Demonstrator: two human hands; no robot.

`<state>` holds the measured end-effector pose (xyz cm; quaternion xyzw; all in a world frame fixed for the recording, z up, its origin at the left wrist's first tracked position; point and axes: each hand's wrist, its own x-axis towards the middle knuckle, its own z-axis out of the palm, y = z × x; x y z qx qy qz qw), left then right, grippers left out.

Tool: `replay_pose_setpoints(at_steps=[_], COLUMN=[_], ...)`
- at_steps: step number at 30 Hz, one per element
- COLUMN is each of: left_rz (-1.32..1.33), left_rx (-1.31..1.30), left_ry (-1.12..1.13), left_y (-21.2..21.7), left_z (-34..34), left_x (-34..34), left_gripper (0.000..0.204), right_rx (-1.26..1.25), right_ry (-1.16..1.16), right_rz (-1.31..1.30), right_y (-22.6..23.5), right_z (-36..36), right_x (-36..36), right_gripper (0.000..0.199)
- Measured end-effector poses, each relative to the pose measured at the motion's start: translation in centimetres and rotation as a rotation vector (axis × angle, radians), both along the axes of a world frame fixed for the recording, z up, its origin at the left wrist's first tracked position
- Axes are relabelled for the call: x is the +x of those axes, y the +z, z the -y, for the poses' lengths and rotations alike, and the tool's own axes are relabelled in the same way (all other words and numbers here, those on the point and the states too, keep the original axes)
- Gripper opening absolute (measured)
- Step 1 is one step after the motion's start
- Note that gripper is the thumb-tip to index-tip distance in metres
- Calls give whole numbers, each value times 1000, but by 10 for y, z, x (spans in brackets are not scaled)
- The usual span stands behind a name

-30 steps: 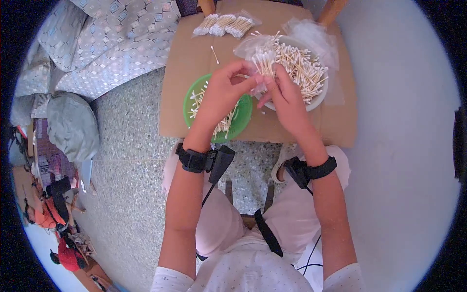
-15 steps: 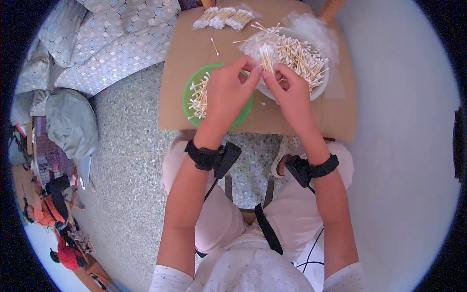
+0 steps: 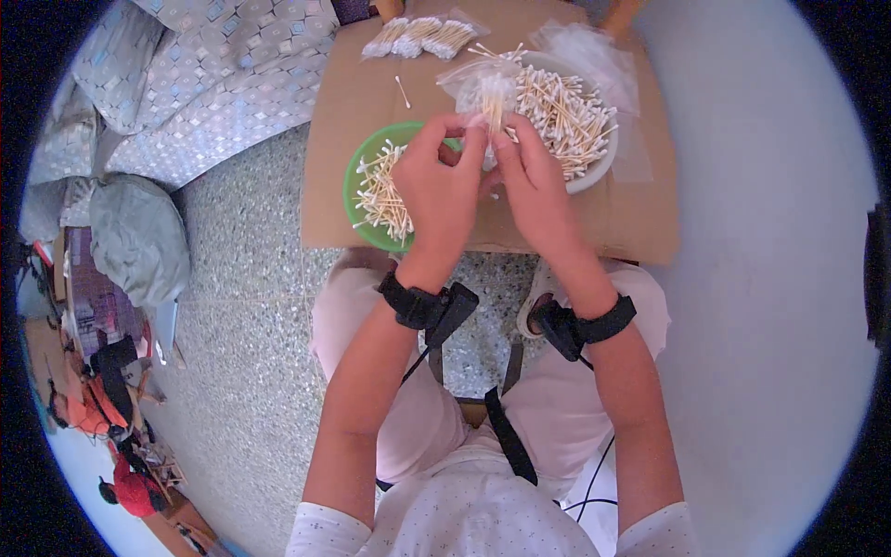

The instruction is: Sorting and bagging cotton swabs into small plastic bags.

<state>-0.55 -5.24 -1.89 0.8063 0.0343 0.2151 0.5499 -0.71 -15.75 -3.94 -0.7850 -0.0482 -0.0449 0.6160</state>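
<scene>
A small clear plastic bag with a bundle of cotton swabs (image 3: 493, 100) is pinched between my two hands, over the gap between two bowls. My left hand (image 3: 444, 181) closes thumb and fingers on the bag's left side. On the other side, my right hand (image 3: 535, 186) grips the bag and swabs from below. Loose cotton swabs (image 3: 566, 111) heap up in the white bowl (image 3: 610, 156) to the right. More swabs (image 3: 382, 197) lie in the green bowl (image 3: 353, 176), partly behind my left hand. Where the bag's mouth is, I cannot make out.
Filled bags of swabs (image 3: 422, 37) lie at the cardboard surface's (image 3: 325, 121) far left. One single swab (image 3: 402, 91) rests nearer. Empty clear bags (image 3: 594, 56) spread beyond the white bowl. A pale wall (image 3: 761, 232) stands on the right; people (image 3: 130, 487) sit far left.
Both hands have drawn closer together and shifted slightly, the right one to the left. The swab bundle now sits lower in their grip, with clear plastic around it.
</scene>
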Motion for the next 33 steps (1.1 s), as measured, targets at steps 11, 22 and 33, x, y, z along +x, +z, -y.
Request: replay_pose_setpoints(at_steps=[11,22,33], left_rz=[165,-111,447], left_rx=[280,-43,570], left_ry=[-420,-451,-506], left_y=[0,5,-12], left_z=[-9,-4,-21], left_x=[13,11,13], left_gripper=[26,22,15], right_rx=[126,426,551], right_ry=[-123,-157,-144], right_rz=[29,-56,-207], right_y=[6,12,2], right_z=[37,22,38], right_x=[25,10,3], right_gripper=[32,33,25])
